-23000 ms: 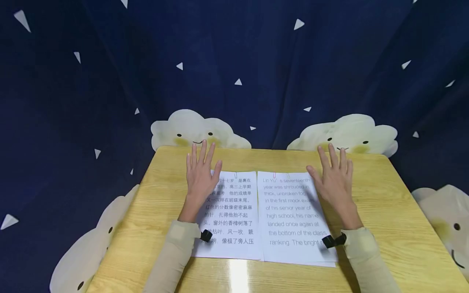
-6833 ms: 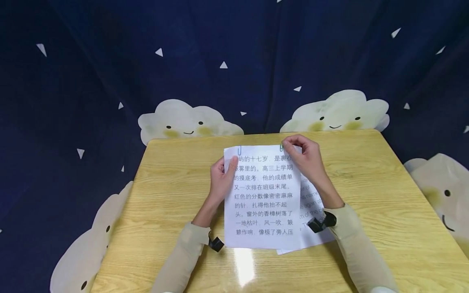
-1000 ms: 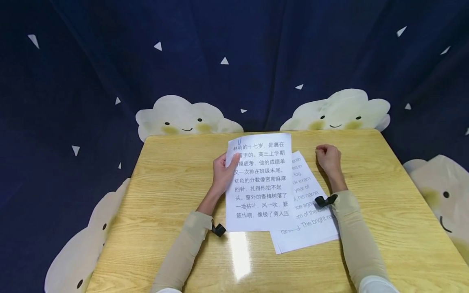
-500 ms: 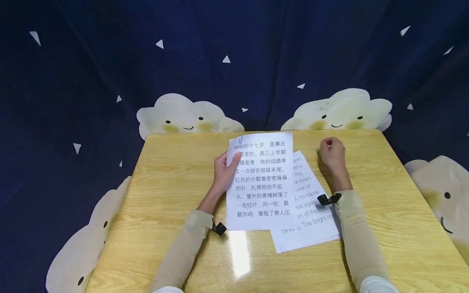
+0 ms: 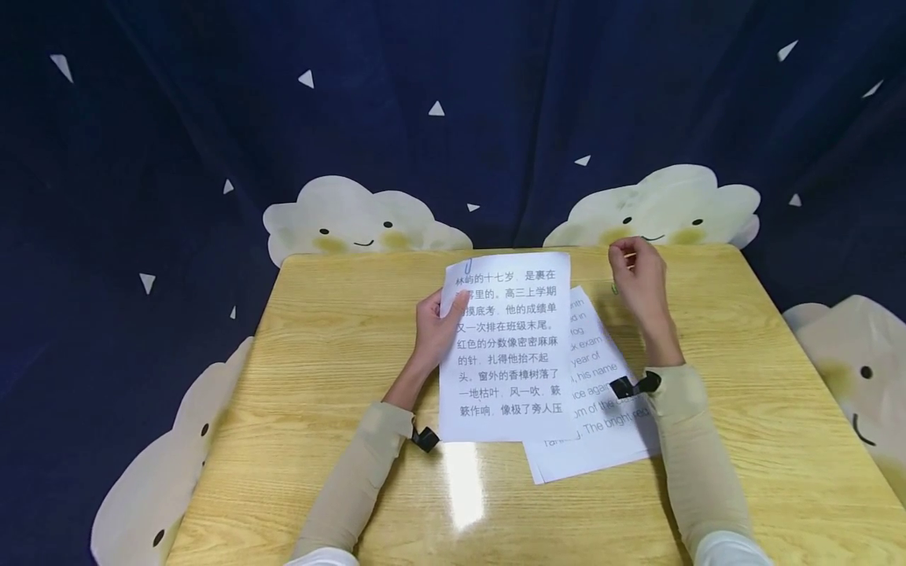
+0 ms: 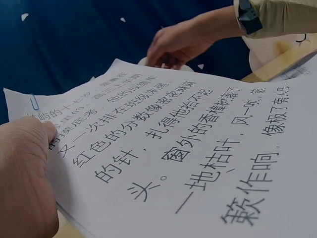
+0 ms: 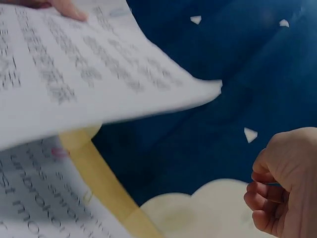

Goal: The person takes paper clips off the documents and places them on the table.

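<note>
My left hand (image 5: 433, 326) grips the left edge of a stack of paper (image 5: 510, 354) printed in Chinese, thumb on top, raised above the table. A blue paper clip (image 5: 468, 267) sits on its top left edge, just above my thumb in the left wrist view. To the right, my right hand (image 5: 646, 287) hovers near the table's far edge, fingers loosely curled with nothing seen between them. A green paper clip (image 5: 614, 288) lies on the table beside it. English-printed sheets (image 5: 598, 456) lie tilted on the table, partly covered by the Chinese stack.
A pink paper clip (image 7: 60, 152) and a yellow paper clip (image 7: 87, 196) are on the English sheets' top edge. The wooden table (image 5: 333, 354) reaches back to a dark blue curtain (image 5: 396, 94) with white clouds.
Since 6.8 s ago, the green clip has come off the Chinese stack onto the table. My right hand has let go of it and risen away. My left hand keeps its grip.
</note>
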A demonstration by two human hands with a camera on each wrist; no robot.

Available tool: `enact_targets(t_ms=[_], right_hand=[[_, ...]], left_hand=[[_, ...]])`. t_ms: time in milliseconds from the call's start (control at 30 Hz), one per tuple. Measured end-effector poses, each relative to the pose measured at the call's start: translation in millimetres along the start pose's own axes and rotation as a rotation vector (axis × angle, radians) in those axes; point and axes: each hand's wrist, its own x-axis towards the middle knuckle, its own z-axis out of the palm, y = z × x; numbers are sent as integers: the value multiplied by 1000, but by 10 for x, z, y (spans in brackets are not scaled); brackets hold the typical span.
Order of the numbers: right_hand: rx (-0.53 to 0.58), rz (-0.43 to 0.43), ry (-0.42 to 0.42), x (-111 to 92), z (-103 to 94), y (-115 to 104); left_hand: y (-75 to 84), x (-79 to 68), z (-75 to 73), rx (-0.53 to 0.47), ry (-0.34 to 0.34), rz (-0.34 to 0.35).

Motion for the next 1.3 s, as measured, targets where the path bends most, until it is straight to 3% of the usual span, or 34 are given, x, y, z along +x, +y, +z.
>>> enact_targets(t_ms=[267, 600, 1300], right_hand=[[25, -69, -24, -55, 2, -278], [76, -221, -69, -140, 30, -516], [116, -317, -177, -246, 98, -676]], left_hand=[[14, -19, 42, -16, -20, -4], [23, -42, 86, -25, -40, 1], [105, -78, 172, -25, -66, 14]])
